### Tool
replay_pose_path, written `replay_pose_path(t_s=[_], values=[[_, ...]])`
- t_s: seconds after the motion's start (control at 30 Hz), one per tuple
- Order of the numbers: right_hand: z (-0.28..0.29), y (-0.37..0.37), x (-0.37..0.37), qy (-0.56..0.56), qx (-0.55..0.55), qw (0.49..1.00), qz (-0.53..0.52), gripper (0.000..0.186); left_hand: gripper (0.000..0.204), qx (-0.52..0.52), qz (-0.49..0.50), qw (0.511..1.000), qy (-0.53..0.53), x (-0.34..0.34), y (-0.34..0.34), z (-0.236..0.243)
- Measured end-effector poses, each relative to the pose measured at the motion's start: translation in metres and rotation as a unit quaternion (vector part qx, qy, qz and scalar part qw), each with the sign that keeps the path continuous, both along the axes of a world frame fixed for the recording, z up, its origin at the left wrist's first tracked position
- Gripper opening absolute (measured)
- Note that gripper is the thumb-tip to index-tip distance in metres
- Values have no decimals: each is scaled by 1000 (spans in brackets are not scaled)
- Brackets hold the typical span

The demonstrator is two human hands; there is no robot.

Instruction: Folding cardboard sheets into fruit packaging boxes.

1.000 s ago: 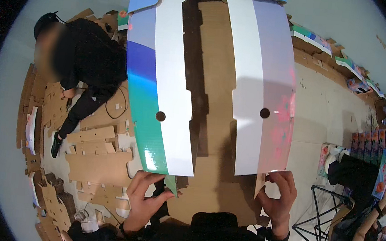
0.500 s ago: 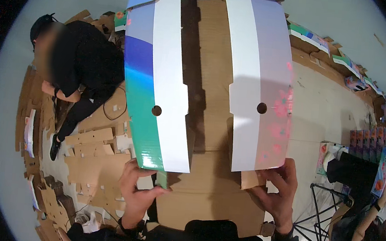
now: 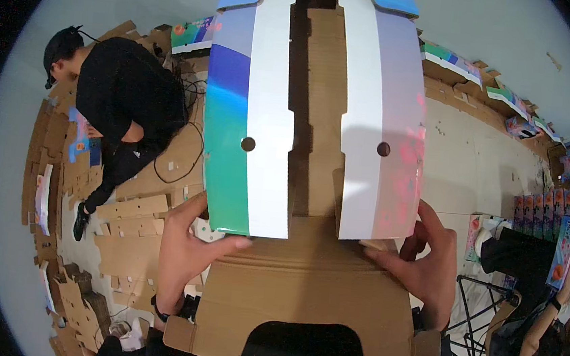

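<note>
A large cardboard box (image 3: 270, 122) with green, blue and pink printed outer sides stretches away in front of me. Its two long flaps, each with a round hole, leave a gap showing brown board inside. Toward my body extends a plain brown end flap (image 3: 309, 285) with a wide cut-out and two small side tabs. My left hand (image 3: 187, 254) grips the near left corner, thumb over the fold and fingers mostly hidden outside. At the near right corner my right hand (image 3: 426, 268) holds likewise, its thumb by a small brown tab (image 3: 379, 244).
A person in black (image 3: 126, 93) crouches at left among flat cardboard pieces (image 3: 126, 249). On the right, another person's arm (image 3: 543, 326) is near an upright printed box (image 3: 565, 251), beside a black folding frame (image 3: 473, 310). Printed boxes (image 3: 543, 207) stand in a row.
Both hands have shifted their grip outward around the near corners. The corner tabs have folded inward, and the brown end flap now shows more fully. The person at left has turned and leaned down.
</note>
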State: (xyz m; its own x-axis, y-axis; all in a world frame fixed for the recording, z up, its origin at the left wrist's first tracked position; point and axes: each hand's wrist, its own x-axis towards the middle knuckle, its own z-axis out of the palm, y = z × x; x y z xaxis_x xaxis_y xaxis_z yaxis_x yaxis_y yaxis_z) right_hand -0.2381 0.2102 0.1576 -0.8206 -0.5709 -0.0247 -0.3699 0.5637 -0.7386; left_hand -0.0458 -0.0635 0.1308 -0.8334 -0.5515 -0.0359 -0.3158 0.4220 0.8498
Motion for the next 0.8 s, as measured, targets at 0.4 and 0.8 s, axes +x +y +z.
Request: replay_pose_path(t_s=[0.4,0.8], values=[[-7,37,20,40,61,997,31,51,40,-127,-42,991,18,42,13,-20],[-42,108,58,28,-14,978,206,110,68,-135,-203,967,70,132,29,-27]])
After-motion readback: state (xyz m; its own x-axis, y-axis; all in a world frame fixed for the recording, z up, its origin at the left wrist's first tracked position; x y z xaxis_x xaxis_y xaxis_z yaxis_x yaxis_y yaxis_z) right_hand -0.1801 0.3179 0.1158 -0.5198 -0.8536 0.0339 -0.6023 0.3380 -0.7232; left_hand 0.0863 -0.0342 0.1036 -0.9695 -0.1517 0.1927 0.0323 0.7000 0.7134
